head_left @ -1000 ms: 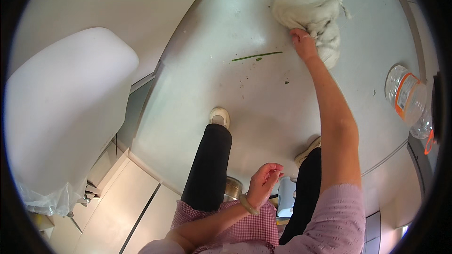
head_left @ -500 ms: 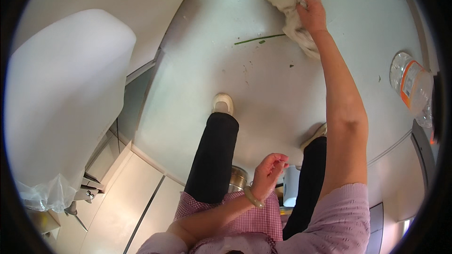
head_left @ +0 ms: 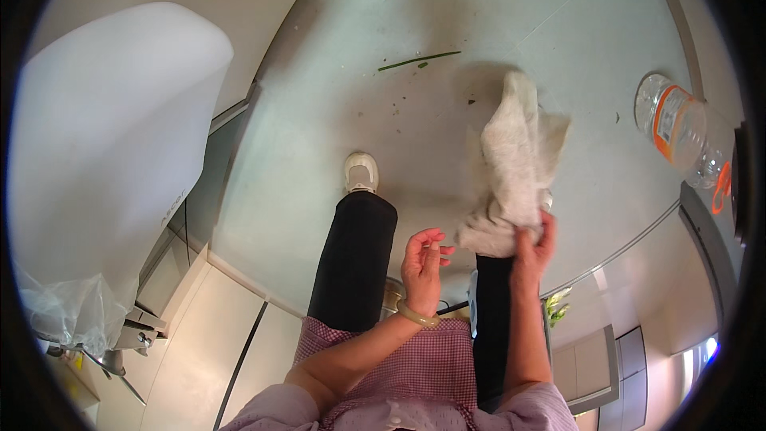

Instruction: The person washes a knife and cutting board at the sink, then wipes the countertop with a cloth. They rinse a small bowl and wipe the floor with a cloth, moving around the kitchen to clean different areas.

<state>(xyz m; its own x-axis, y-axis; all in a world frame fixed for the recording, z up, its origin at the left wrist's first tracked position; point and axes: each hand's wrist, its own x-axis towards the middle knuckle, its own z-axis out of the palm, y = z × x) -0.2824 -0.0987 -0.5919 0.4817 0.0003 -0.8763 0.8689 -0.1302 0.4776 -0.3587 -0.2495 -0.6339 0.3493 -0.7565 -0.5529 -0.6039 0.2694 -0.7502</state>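
Observation:
In my right hand [head_left: 530,259] I hold a crumpled off-white cloth [head_left: 511,160], fingers closed on its near end. The cloth hangs in front of my right leg and hides most of that shoe. My left hand [head_left: 423,271], with a pale bangle at the wrist, is raised over my lap. Its fingers are loosely curled and apart, with nothing seen in them. Past my feet, a thin green stalk [head_left: 419,61] lies on the floor. Beside it is a small green scrap [head_left: 423,65], and dark crumbs are scattered nearer to me.
A clear plastic bottle [head_left: 672,121] with an orange-edged label lies at the right. A large white rounded appliance [head_left: 120,128] fills the left side, with a clear plastic bag [head_left: 76,311] below it. Pale cabinet fronts [head_left: 183,343] stand at the lower left.
My right hand has drawn the cloth back from the far floor to near my right leg. The green stalk's right end is now uncovered. My left hand has shifted slightly left and its fingers have loosened.

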